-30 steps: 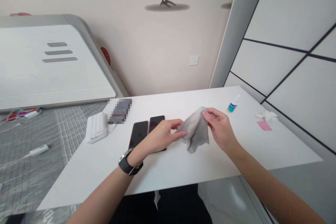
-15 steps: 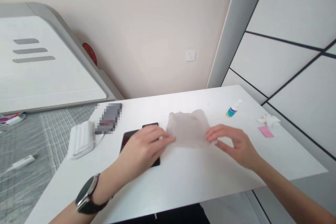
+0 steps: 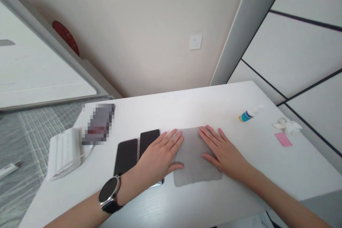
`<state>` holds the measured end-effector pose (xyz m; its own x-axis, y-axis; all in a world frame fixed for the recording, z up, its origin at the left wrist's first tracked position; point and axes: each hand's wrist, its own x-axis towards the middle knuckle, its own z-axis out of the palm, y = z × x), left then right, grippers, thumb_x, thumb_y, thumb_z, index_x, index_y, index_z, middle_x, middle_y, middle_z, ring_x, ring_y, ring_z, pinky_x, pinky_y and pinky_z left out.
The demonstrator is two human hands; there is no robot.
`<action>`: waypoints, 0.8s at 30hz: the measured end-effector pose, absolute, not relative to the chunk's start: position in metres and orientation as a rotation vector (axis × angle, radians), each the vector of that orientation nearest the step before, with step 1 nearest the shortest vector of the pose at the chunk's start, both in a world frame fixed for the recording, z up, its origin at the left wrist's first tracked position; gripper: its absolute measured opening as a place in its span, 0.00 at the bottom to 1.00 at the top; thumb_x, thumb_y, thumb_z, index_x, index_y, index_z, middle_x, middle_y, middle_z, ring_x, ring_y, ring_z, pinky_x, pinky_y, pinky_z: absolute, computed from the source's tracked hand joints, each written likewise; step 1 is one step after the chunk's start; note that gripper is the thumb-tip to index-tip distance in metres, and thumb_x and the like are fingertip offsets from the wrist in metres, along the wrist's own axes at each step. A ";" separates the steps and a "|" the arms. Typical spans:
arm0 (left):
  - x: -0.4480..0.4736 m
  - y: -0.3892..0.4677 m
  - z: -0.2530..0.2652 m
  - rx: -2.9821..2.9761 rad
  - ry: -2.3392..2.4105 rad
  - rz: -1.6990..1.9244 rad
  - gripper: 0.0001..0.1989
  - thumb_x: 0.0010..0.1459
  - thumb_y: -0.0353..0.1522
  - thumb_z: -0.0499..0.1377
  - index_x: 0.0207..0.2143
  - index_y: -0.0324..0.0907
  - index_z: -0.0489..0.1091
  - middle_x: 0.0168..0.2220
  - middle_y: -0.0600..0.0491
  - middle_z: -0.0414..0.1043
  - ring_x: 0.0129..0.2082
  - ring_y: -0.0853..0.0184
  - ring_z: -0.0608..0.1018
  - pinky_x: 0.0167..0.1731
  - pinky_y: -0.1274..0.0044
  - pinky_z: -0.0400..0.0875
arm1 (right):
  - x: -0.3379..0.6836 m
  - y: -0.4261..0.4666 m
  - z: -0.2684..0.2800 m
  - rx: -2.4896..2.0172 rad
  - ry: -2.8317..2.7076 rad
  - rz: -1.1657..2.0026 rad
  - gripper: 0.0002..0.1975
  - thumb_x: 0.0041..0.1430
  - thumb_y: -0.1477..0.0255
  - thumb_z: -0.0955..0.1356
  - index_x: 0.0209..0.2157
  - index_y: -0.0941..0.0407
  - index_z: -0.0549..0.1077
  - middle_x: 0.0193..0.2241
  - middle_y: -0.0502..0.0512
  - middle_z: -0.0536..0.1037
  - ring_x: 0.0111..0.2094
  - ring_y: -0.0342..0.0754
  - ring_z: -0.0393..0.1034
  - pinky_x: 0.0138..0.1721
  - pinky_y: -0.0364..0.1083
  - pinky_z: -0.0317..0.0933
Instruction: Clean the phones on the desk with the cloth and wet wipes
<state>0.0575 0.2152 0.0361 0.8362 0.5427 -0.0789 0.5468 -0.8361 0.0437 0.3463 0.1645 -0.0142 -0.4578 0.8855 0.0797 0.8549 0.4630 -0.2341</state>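
Observation:
A thin grey cloth (image 3: 196, 164) lies spread flat on the white table. My left hand (image 3: 161, 153) rests on its left edge with fingers stretched out. On the cloth's right side my right hand (image 3: 221, 149) lies flat, fingers apart. Two dark-screened phones lie left of the cloth: one phone (image 3: 126, 155) shows mostly uncovered, while the other phone (image 3: 148, 139) is partly hidden under my left hand and wrist. A round-faced watch (image 3: 109, 190) is strapped to my left wrist.
A small spray bottle (image 3: 248, 114) stands at the right, near a pink paper square (image 3: 283, 139) and crumpled white tissue (image 3: 290, 126). On the left are a white power strip or box with a cable (image 3: 65, 151) and a pixelated dark object (image 3: 98, 124).
The cloth went from rumpled and pinched at its near corners to lying flat. Both hands have let go of the corners and spread out on it. The view has tilted down.

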 end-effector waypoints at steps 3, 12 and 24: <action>0.051 0.218 0.035 2.968 1.013 -0.108 0.45 0.61 0.51 0.65 0.68 0.28 0.60 0.70 0.32 0.58 0.71 0.41 0.62 0.67 0.52 0.62 | 0.345 0.188 -0.012 -1.456 -2.606 0.290 0.37 0.74 0.58 0.62 0.76 0.51 0.42 0.75 0.57 0.52 0.76 0.59 0.43 0.71 0.70 0.47; 0.016 0.220 0.031 2.958 0.875 0.211 0.35 0.70 0.51 0.55 0.73 0.49 0.54 0.74 0.47 0.55 0.71 0.49 0.64 0.66 0.53 0.64 | 0.366 0.177 0.021 -1.371 -1.706 0.007 0.13 0.70 0.72 0.67 0.53 0.48 0.76 0.48 0.55 0.82 0.52 0.53 0.77 0.59 0.57 0.68; -0.054 0.232 0.021 2.458 1.226 0.782 0.22 0.73 0.45 0.54 0.66 0.55 0.63 0.65 0.52 0.71 0.67 0.57 0.70 0.71 0.53 0.56 | 0.381 0.219 0.026 -1.277 -0.991 0.791 0.16 0.58 0.57 0.71 0.42 0.52 0.70 0.28 0.48 0.70 0.29 0.47 0.67 0.37 0.51 0.69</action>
